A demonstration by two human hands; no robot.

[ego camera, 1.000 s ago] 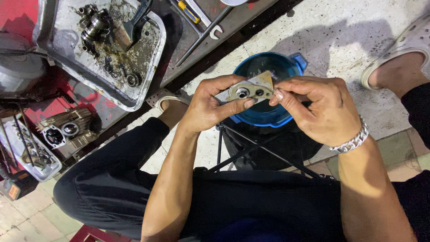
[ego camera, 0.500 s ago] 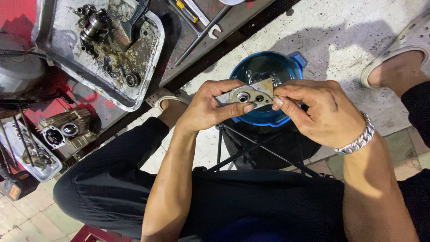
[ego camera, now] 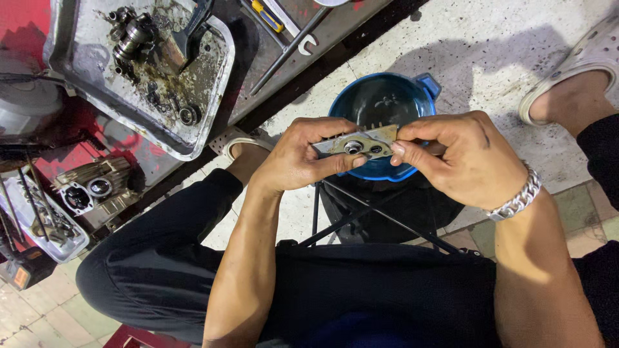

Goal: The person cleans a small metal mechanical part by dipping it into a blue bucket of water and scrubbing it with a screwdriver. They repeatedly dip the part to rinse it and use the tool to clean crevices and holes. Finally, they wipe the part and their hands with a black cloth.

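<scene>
We see both hands pinching one small metal plate with two round holes, held just above the blue bowl. Its long axis runs left-right between the hands. Our left hand grips the left end, thumb underneath, fingers curled over the top. Our right hand clamps the right end with its fingertips. Both are equally close to it. A greasy metal tray sits far left, a wrench beside it.

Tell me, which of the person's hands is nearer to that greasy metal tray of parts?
Left. The left hand grips the small metal plate on the side towards the greasy metal tray; the right hand holds the plate's far end, farther away.
</scene>
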